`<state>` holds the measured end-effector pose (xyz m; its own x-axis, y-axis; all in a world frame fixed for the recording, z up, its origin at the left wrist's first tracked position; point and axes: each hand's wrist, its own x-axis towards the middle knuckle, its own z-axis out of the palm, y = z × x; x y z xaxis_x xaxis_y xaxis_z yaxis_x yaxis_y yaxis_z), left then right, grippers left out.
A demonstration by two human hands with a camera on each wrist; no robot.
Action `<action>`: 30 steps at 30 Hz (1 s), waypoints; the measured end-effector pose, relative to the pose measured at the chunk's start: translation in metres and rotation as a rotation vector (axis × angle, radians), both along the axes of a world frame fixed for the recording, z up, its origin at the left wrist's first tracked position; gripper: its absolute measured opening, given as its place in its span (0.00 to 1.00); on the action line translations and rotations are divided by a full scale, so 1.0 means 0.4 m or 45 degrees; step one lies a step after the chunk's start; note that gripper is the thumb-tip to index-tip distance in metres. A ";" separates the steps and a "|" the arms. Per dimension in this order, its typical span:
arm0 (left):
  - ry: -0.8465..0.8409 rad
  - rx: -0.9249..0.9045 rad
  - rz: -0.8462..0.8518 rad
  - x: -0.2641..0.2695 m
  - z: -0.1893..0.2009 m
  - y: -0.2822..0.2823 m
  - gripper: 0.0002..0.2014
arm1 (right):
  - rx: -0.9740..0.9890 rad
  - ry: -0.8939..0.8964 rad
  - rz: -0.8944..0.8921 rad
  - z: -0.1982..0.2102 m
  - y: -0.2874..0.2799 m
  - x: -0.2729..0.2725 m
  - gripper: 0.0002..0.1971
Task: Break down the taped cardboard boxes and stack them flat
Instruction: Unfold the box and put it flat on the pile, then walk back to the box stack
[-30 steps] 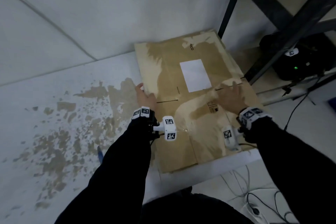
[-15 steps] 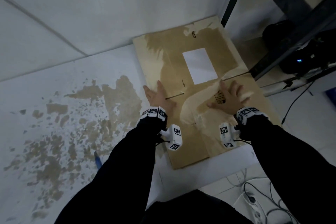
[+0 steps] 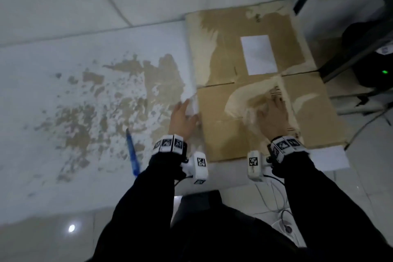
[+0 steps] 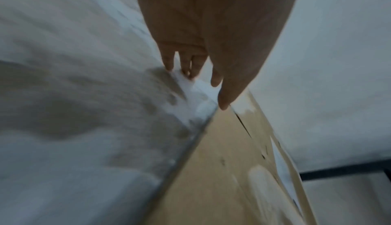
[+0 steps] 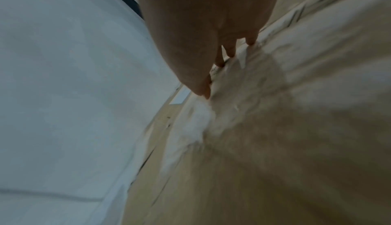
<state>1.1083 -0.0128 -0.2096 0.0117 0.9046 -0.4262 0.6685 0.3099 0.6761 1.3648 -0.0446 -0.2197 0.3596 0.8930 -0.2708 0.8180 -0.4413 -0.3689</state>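
Bare workroom or storage corner, scuffed white desk (image 3: 63, 59) with worn-through patches, dark metal rack (image 3: 350, 53) right, cables (image 3: 276, 198) on the near floor

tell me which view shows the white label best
The head view: the whole label lies unobstructed on the cardboard. The left wrist view catches only a blurred sliver of it edge-on; the right wrist view shows a small corner beyond the fingertips.
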 end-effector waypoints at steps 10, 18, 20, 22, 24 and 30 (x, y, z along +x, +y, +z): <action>-0.417 -0.270 0.782 -0.351 -0.064 -0.617 0.05 | 0.370 0.169 0.432 0.061 -0.162 -0.195 0.22; -0.511 -0.680 1.746 -0.544 -0.242 -1.067 0.05 | -0.929 0.894 1.376 0.065 -0.324 -0.693 0.09; -0.571 -0.802 1.959 -0.580 -0.270 -1.163 0.09 | -1.145 0.700 1.578 0.031 -0.349 -0.833 0.10; -0.655 -0.869 2.085 -0.623 -0.292 -1.242 0.13 | -1.200 0.556 1.645 -0.010 -0.366 -0.973 0.11; -0.697 -0.890 2.172 -0.684 -0.298 -1.287 0.13 | -1.136 0.483 1.611 -0.056 -0.378 -1.108 0.11; -0.765 -0.888 2.204 -0.961 -0.265 -1.309 0.15 | -1.237 0.388 1.195 -0.157 -0.424 -1.421 0.07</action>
<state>0.7237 -0.5363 -0.3158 -0.2995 -0.1966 -0.9336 -0.8285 0.5389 0.1523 0.7965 -0.2142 -0.2825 -0.4502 0.1753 -0.8756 0.8920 0.0437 -0.4499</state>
